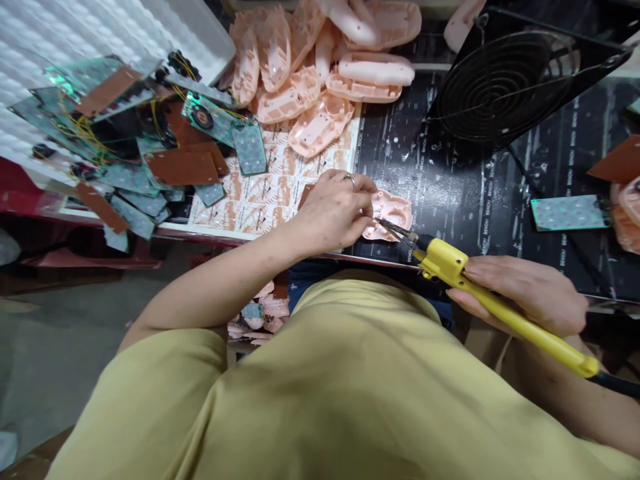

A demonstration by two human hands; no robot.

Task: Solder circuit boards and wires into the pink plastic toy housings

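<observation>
My right hand point(530, 293) is wrapped round a yellow soldering iron point(447, 259) with a black cable at its back end. The iron points left, and its dark metal tip and a thin feed tube reach over a pink plastic shell half point(399, 210). That shell lies hollow side up at the front of the bench. Curled over its left side, my left hand point(333, 207) grips it, with a ring on one finger. The fingertips are close to the iron's tip and partly hide the inside of the shell. Whether the tip touches anything is too small to tell.
Green and brown circuit boards point(185, 167) with yellow wires and small speakers are heaped at left. Several pink shells point(323, 123) pile up at the back. A black fan point(505, 87) stands back right. One circuit board point(570, 213) lies at right on the black bench top point(450, 180).
</observation>
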